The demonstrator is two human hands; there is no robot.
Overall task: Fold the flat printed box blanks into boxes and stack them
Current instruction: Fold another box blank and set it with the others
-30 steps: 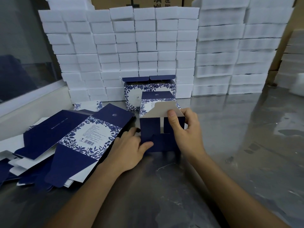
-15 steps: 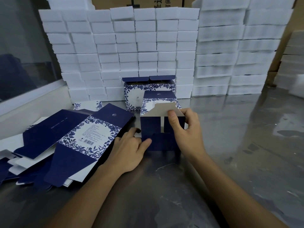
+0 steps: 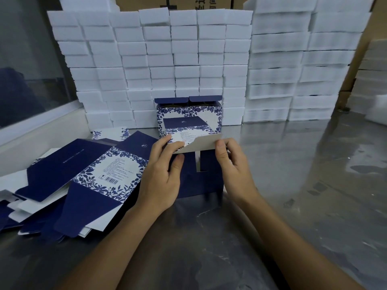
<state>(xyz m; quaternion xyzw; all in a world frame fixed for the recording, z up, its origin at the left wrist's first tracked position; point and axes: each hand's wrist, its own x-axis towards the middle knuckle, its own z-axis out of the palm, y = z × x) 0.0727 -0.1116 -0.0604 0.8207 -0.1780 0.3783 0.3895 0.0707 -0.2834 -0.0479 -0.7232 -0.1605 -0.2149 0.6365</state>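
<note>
Now both hands hold the half-made box [image 3: 194, 176] w/ a grey flap [image 3: 201, 144] up. Left hand [image 3: 161, 176] grips its side. Right hand [image 3: 234, 164] pinches the flap.

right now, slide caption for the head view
Both hands fold a navy floral cardboard box beside flat blanks.

2 bare forearms reach in from the lower edge, no sleeves, watch, rings or gloves on them. The left hand [image 3: 161, 176] and right hand [image 3: 232, 168] show short, unpainted fingernails, the thumbnails plainly visible near the fingertips.
</note>
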